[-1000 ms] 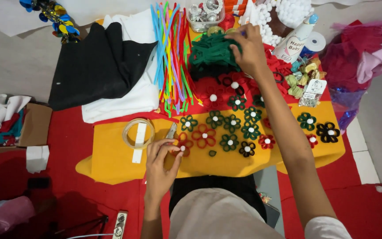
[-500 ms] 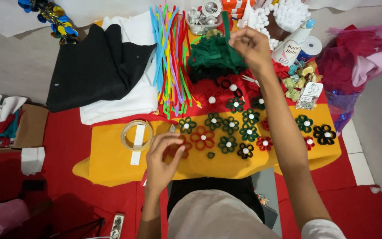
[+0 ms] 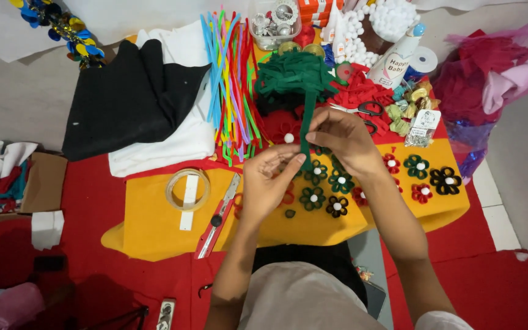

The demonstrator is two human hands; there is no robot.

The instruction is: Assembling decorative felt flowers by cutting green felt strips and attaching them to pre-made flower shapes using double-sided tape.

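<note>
A green felt strip (image 3: 307, 125) hangs upright between my two hands above the yellow felt sheet (image 3: 154, 226). My right hand (image 3: 340, 139) pinches it near the middle, and my left hand (image 3: 268, 180) holds its lower end with fingertips. Behind it lies a pile of green felt strips (image 3: 294, 76). Several small felt flowers (image 3: 417, 166) with white pompom centres lie on the yellow sheet around and under my hands.
A red utility knife (image 3: 218, 217) and a tape roll (image 3: 187, 189) lie left of my hands. Coloured pipe cleaners (image 3: 230, 73), black cloth (image 3: 132, 98), scissors (image 3: 362, 112), white pompoms (image 3: 386, 18) and a bottle (image 3: 398, 58) sit at the back. A cardboard box (image 3: 41, 177) stands at left.
My right hand pulled a green strip from the pile and brought it down toward me. My left hand left the red flower and rose to take the strip's lower end.
</note>
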